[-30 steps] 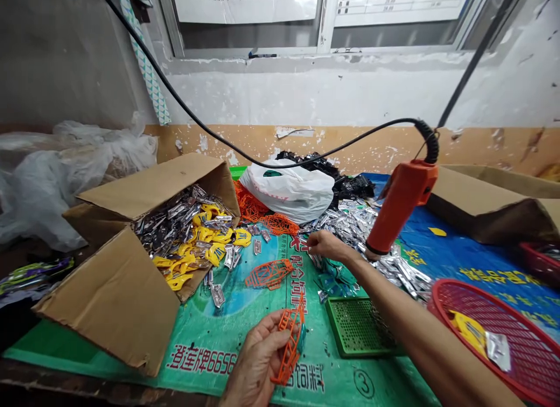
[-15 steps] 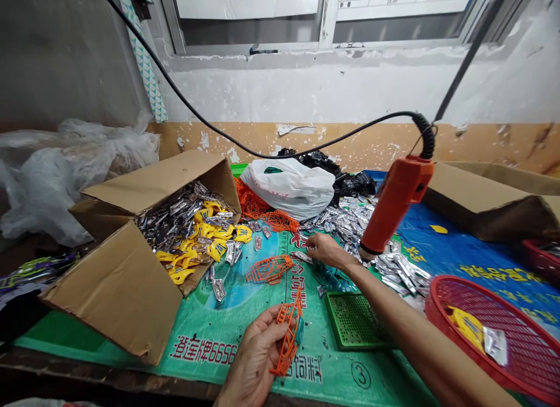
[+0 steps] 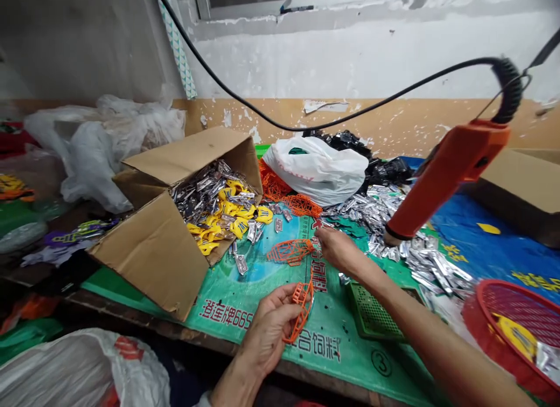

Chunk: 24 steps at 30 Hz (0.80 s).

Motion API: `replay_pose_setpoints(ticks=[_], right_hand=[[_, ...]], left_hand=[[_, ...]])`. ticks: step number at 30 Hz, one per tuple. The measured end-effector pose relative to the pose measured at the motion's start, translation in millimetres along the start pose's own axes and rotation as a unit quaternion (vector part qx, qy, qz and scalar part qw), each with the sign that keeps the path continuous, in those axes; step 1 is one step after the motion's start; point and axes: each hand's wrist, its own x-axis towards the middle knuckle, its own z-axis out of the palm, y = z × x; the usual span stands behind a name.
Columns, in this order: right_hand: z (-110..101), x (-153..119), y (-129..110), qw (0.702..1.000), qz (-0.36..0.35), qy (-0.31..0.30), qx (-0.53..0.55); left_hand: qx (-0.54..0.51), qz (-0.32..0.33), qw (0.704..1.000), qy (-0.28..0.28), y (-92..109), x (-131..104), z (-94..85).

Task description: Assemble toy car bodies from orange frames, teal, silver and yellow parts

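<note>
My left hand (image 3: 273, 322) is closed on an orange lattice-like plastic frame (image 3: 301, 313), pinched between thumb and fingers and held tilted over the table's near edge. A second orange plastic frame (image 3: 289, 253) lies on the green printed sheet (image 3: 262, 308). My right hand (image 3: 336, 249) reaches across to that frame's right end; its fingers are curled together there, and the fingertips are partly hidden. Beyond this hand, an orange electric screwdriver (image 3: 446, 179) hangs tilted from its cable, its tip near a heap of silvery pieces (image 3: 433, 264).
A cardboard box (image 3: 151, 255) on its side spills yellow and silvery parts (image 3: 240, 211). A white bag (image 3: 317, 168) sits behind more orange frames (image 3: 301, 204). A green perforated tray (image 3: 376, 316) and a red basket (image 3: 494, 331) stand at the right. A black cable (image 3: 284, 127) hangs across.
The view has turned left and down, so the scene sits further right. My right hand has come from the silvery pieces to the lying orange frame. My left hand still holds its frame.
</note>
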Motion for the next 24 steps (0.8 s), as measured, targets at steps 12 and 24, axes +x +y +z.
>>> replay_pose_setpoints(ticks=[12,24], right_hand=[[28,-118,-16,0.791,0.039,0.031,0.610],[43,-141,1,0.826,-0.065,0.131,0.545]], left_hand=[[0.127,0.061,0.987,-0.080,-11,-7,7.4],[0.489,0.423,0.751,-0.137,-18,-16,11.0]])
